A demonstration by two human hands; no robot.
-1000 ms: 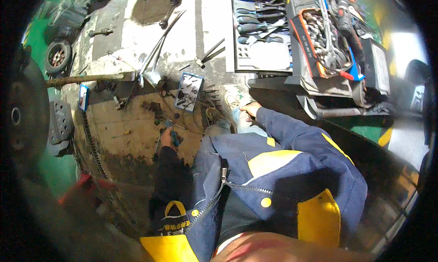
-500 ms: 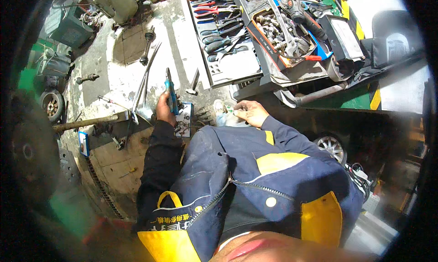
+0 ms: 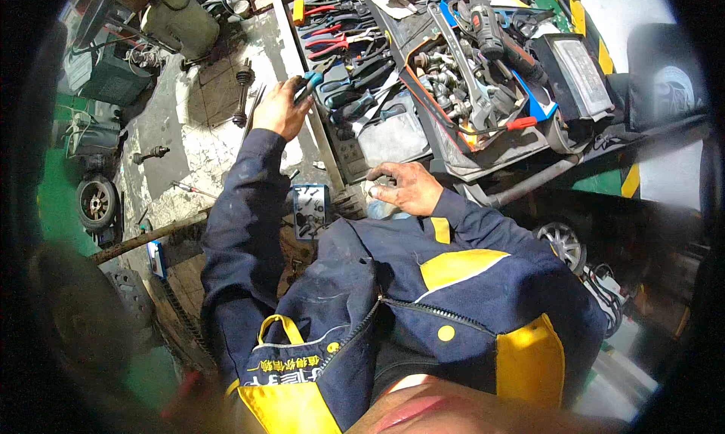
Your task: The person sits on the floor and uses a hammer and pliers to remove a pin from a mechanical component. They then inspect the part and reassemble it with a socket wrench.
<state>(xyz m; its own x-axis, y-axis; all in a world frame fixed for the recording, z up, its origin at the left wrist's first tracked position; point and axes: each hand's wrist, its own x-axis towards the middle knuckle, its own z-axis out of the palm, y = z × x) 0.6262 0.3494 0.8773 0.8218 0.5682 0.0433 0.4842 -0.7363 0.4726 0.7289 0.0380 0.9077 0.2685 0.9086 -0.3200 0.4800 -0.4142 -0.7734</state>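
Note:
My left hand (image 3: 279, 113) is stretched forward at the edge of the tool drawer (image 3: 326, 158), closed on teal-handled pliers (image 3: 309, 86). Their far end overlaps the row of pliers and screwdrivers in the drawer, so I cannot tell whether they touch. Close to my body, my right hand (image 3: 411, 190) is curled, thumb and forefinger bent toward each other. A small pale bit shows at those fingertips, too small to name. Below the fingers lies a crumpled clear plastic bag (image 3: 384, 209). A blue-edged card or tray with small metal parts (image 3: 310, 206) lies between my arms.
Right of the drawer, an open box of sockets (image 3: 445, 83) holds a large wrench (image 3: 476, 79), with a cordless power tool (image 3: 487, 33) beside it. A drive shaft (image 3: 242, 90) lies on the worn surface at left. A wooden handle (image 3: 151, 237) crosses the left side.
My left hand has carried the pliers forward and slightly right to the drawer. My right hand stays close to its place, its fingers more rounded. The view has shifted a little.

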